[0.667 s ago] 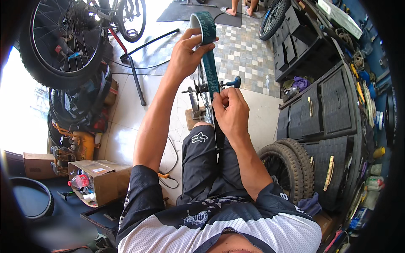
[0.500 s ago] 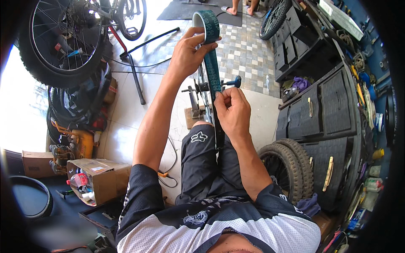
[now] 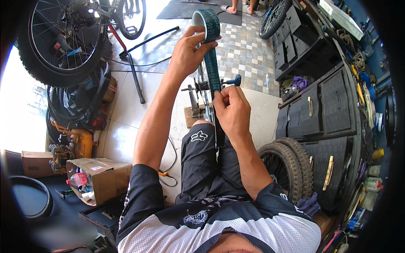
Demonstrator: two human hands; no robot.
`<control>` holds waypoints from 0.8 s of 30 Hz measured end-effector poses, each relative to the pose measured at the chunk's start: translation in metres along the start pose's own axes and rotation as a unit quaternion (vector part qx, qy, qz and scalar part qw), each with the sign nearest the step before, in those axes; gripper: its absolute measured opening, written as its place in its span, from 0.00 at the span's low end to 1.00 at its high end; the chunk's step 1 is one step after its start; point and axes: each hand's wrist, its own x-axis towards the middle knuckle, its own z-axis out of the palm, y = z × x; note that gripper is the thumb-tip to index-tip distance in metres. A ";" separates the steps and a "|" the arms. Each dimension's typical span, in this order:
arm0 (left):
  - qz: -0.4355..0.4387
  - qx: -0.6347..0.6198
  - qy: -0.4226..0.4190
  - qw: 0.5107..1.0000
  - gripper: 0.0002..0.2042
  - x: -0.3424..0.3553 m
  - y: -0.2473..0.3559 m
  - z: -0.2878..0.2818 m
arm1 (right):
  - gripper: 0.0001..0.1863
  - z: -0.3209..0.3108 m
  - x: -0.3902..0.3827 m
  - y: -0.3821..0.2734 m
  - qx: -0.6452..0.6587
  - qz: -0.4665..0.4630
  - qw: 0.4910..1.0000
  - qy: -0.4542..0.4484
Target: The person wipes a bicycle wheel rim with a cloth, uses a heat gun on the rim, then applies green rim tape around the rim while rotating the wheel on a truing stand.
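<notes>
My left hand (image 3: 190,52) grips a roll of teal patterned tape (image 3: 207,23) high in front of me. A strip of it runs down along a bicycle wheel rim (image 3: 217,130), held upright edge-on between my legs. My right hand (image 3: 232,107) is closed, pinching the tape strip against the rim at thumb and index finger. Behind the hands sit the wheel's hub (image 3: 203,85), a metal stand (image 3: 195,105) on a wooden block (image 3: 188,117) and a blue-handled part (image 3: 234,81).
A bicycle (image 3: 69,48) and black stand (image 3: 139,84) are upper left, a yellow compressor (image 3: 80,143) and cardboard box (image 3: 107,181) lower left. Dark drawers (image 3: 333,101) line the right, with spare tyres (image 3: 297,166) below. Another person's feet (image 3: 230,9) show at the top.
My left hand and the tape roll have risen slightly. My right hand has shifted a little to the right and up along the strip, still pinching it.
</notes>
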 end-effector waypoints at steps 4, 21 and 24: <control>0.005 0.009 -0.001 1.000 0.11 0.001 -0.005 0.000 | 0.10 -0.001 0.001 -0.003 -0.002 0.008 1.000 -0.006; -0.014 0.043 -0.017 0.999 0.12 0.000 -0.002 -0.002 | 0.12 -0.009 0.005 -0.013 -0.078 0.067 0.994 -0.044; -0.013 0.052 -0.017 0.998 0.12 0.000 -0.001 -0.003 | 0.13 -0.013 0.009 -0.016 -0.082 0.089 0.991 -0.058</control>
